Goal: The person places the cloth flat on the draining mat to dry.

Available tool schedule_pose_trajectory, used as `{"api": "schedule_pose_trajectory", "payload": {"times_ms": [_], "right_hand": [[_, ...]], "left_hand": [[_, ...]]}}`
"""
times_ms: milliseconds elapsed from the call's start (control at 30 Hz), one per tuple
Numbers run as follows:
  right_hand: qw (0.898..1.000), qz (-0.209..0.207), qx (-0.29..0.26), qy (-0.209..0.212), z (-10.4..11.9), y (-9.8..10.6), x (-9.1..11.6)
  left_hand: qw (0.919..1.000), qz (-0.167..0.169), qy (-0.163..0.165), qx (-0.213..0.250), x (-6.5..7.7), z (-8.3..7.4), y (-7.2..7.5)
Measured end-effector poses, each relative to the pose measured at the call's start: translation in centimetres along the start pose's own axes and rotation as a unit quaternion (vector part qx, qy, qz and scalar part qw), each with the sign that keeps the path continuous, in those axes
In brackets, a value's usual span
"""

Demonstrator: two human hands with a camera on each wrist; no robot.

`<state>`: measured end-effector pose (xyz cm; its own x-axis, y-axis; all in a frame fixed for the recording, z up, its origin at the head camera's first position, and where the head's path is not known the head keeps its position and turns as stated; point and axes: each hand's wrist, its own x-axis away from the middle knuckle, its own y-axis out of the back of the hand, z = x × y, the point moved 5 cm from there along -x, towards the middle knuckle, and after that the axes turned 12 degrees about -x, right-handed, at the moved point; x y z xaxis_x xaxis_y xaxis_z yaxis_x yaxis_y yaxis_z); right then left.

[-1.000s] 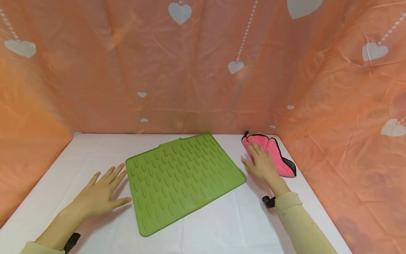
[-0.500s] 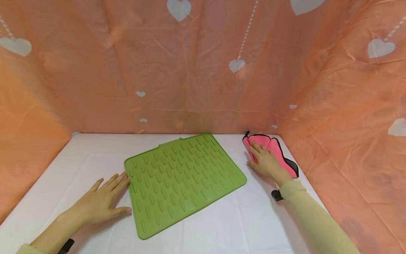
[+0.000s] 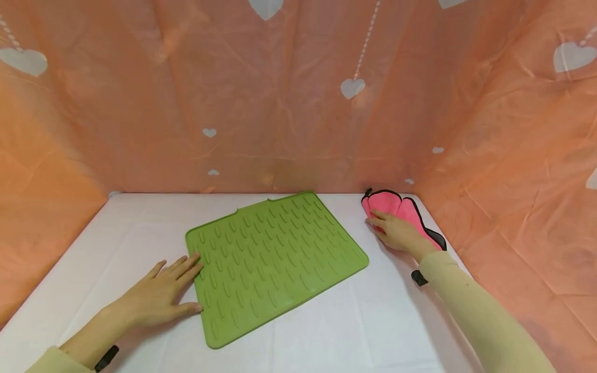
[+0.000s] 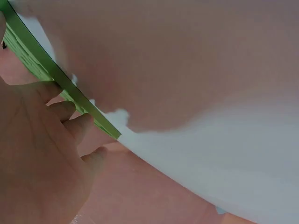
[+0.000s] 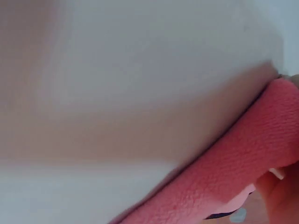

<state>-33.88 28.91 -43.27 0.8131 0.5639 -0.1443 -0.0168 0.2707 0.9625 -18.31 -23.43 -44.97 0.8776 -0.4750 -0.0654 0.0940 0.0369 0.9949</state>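
A green ribbed drying mat (image 3: 275, 254) lies slantwise on the white table. Over its left edge my left hand (image 3: 156, 298) reaches with spread, nearly straight fingers, its thumb at the same edge lower down. The left wrist view shows its fingers right at the mat's side (image 4: 77, 95). At the back right lies a pink fleecy cloth (image 3: 386, 199), scalloped, with black edging and a dark patch at one corner. My right hand (image 3: 398, 233) covers its near-left part and grips that edge; in the right wrist view the pink fabric (image 5: 224, 168) passes between thumb and fingers.
The white tabletop (image 3: 317, 336) surrounds both things. Orange curtains (image 3: 280, 114) with pale hearts stand close behind the table and along both sides. The cloth lies close to the right-hand curtain.
My left hand has moved right, its fingertips now over the mat's left edge. My right hand has shifted right and its fingers have closed in on the pink cloth's near edge.
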Motion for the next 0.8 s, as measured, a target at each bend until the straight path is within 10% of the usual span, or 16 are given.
{"api": "schedule_pose_trajectory", "payload": {"times_ms": [800], "right_hand": [[0.999, -0.027, -0.027, 0.023, -1.2, 0.8, -0.1]], "left_hand": [[0.9998, 0.011, 0.002, 0.017, -0.7, -0.4, 0.1]]}}
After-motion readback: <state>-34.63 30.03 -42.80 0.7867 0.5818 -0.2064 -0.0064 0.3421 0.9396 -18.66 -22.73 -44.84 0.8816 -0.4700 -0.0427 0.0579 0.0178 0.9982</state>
